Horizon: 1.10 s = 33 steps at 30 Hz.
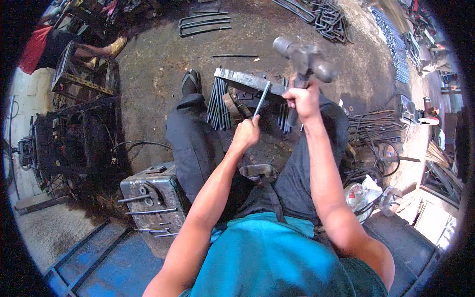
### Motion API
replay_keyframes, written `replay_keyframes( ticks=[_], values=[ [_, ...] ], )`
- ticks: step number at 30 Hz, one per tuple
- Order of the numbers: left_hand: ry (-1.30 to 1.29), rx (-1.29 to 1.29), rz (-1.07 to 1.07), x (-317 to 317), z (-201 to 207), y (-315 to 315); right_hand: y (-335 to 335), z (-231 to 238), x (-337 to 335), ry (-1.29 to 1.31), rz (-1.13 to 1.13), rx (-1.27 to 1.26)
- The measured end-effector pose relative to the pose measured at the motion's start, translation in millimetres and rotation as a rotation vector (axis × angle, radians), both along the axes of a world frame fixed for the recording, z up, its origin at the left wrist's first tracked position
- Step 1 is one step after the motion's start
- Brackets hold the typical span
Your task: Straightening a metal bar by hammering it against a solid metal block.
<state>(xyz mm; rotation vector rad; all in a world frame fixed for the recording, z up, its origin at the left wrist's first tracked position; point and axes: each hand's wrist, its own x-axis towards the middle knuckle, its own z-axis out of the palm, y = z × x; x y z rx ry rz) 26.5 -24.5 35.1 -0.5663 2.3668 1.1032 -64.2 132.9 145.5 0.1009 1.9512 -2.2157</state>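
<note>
My left hand (247,132) is closed round the lower end of a thin steel rod (262,100), which slants up to the right. The rod's far end rests against a thick flat steel bar (241,79) lying crosswise between my knees like an anvil. Gripped by its handle in my right hand (303,101) is a hammer (307,60); its heavy head is raised beyond the bar's right end and slightly blurred. Under the bar's left end a bundle of steel rods (217,106) lies fanned out. More rods (284,121) show below its right part, partly hidden by my right arm.
Beside my left leg stands a dark metal box (156,190) with rods on it. Bent U-shaped rods (205,30) and a tangled rod pile (332,22) lie on the far floor. A person's leg (101,49) is near a metal frame (81,89). Cables (383,148) coil at right.
</note>
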Motion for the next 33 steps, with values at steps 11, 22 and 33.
replay_keyframes(
  ticks=[11,22,33],
  values=[
    [-0.167,0.123,0.028,-6,-11,-5,-8,-84,7,-0.303,-0.1,0.305],
    [-0.146,0.147,-0.002,-5,-9,-10,-5,-94,3,-0.241,0.052,0.835],
    [-0.161,0.117,-0.02,-1,-15,-7,-16,-48,13,0.049,-0.031,0.194]
  ],
)
